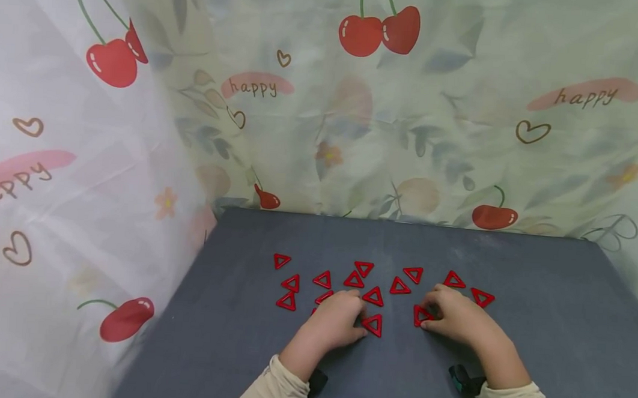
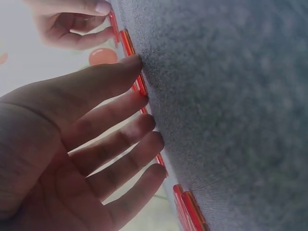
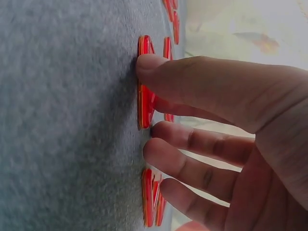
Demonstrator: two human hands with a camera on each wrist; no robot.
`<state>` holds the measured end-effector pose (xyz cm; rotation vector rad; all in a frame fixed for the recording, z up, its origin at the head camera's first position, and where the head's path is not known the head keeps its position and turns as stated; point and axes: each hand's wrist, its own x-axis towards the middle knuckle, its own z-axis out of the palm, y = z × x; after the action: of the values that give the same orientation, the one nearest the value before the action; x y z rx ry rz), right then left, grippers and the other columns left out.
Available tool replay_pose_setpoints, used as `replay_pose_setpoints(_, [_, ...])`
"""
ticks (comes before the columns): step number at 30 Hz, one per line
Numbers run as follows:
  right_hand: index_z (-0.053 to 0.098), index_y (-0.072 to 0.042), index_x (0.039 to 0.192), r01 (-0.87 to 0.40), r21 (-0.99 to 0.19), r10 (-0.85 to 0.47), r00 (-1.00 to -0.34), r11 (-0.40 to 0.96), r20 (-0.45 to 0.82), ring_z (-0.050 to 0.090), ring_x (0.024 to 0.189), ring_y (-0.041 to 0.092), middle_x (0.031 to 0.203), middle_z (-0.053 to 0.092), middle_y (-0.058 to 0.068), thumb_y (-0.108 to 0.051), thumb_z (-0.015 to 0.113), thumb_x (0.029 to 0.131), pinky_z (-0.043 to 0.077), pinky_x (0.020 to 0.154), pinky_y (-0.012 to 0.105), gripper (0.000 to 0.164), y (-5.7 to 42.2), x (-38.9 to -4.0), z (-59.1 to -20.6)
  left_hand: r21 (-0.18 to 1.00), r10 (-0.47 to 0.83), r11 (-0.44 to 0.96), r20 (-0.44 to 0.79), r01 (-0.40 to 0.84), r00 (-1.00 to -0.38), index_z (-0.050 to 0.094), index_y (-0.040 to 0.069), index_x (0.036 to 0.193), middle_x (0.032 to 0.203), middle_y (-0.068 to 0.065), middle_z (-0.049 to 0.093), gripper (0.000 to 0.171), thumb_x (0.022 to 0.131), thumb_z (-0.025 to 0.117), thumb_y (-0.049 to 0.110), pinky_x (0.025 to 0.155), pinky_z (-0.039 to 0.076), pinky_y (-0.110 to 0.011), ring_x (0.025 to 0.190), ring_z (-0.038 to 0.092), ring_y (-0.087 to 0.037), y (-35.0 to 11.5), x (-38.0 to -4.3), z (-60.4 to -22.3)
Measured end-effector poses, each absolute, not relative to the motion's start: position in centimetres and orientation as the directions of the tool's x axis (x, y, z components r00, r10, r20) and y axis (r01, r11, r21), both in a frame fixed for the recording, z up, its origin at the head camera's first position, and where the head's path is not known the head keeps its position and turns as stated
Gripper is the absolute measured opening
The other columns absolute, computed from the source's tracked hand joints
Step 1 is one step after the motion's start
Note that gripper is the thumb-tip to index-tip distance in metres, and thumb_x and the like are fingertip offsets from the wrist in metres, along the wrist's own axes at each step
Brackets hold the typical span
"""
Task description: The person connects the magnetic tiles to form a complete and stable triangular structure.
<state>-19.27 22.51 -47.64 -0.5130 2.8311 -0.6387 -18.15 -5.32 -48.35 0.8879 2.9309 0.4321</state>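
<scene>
In the head view my left hand has thumb and index finger at the left corner of a red triangle frame, pinching it on the grey table. The left wrist view shows that thumb over the triangle's edge, the other fingers spread along the tabletop. My right hand pinches another red triangle frame between thumb and index finger. In the right wrist view its thumb tip lies on this triangle, which lies against the table. The remaining right fingers are loosely bent.
Several more red triangles lie scattered on the grey table, including one at the far left and one right of my right hand. Some are partly hidden by my left hand. A printed curtain rises behind the table.
</scene>
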Motion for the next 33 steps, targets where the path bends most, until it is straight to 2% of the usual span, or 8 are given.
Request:
replay_pose_setpoints(5, [0.076,-0.012,0.103,-0.303,-0.438,-0.387,-0.915,0.847,-0.114,0.056,0.079,0.010,0.100,0.061,-0.001,-0.022,0.091,0.084,0.051,0.071,0.032,0.026,21.7,-19.1,-47.7,0.305,0.549,0.790,0.033,0.532,-0.835,0.078,0.016,0.083,0.087,0.006,0.062,0.015,0.083,0.092,0.023,0.067,0.050,-0.021,0.074,0.054,-0.006,-5.4,-18.0,-48.1])
replay_pose_setpoints(8, [0.073,-0.014,0.100,-0.323,-0.434,-0.405,-0.908,0.841,-0.109,0.055,0.077,0.009,0.094,0.058,-0.002,-0.023,0.091,0.085,0.050,0.069,0.031,0.025,21.1,-18.9,-47.9,0.312,0.549,0.788,0.036,0.531,-0.835,0.075,0.016,0.078,0.085,0.007,0.061,0.018,0.084,0.092,0.022,0.065,0.047,-0.021,0.072,0.051,-0.004,-5.4,-18.0,-48.0])
replay_pose_setpoints(13, [0.068,-0.017,0.094,-0.339,-0.440,-0.419,-0.903,0.832,-0.098,0.052,0.074,0.008,0.085,0.054,-0.004,-0.023,0.090,0.085,0.046,0.067,0.027,0.025,20.2,-18.6,-48.0,0.308,0.549,0.788,0.036,0.532,-0.835,0.079,0.015,0.082,0.087,0.006,0.063,0.015,0.084,0.092,0.022,0.067,0.049,-0.021,0.073,0.052,-0.004,-5.5,-18.0,-47.9])
replay_pose_setpoints(20, [0.065,-0.018,0.091,-0.398,-0.480,-0.482,-0.874,0.782,-0.062,0.048,0.069,0.005,0.083,0.053,-0.003,-0.020,0.089,0.087,0.042,0.064,0.026,0.024,19.0,-18.3,-48.1,0.286,0.554,0.790,0.043,0.542,-0.831,0.080,0.017,0.083,0.088,0.006,0.064,0.013,0.084,0.092,0.023,0.066,0.050,-0.022,0.073,0.054,-0.006,-5.3,-18.0,-47.9])
replay_pose_setpoints(33, [0.070,-0.019,0.101,-0.403,-0.486,-0.502,-0.860,0.775,-0.088,0.051,0.073,0.004,0.091,0.057,-0.007,-0.021,0.087,0.089,0.045,0.066,0.025,0.022,17.7,-18.2,-48.3,0.280,0.556,0.792,0.037,0.542,-0.831,0.080,0.019,0.082,0.087,0.006,0.063,0.014,0.084,0.092,0.025,0.065,0.048,-0.023,0.072,0.054,-0.008,-5.3,-18.0,-47.8])
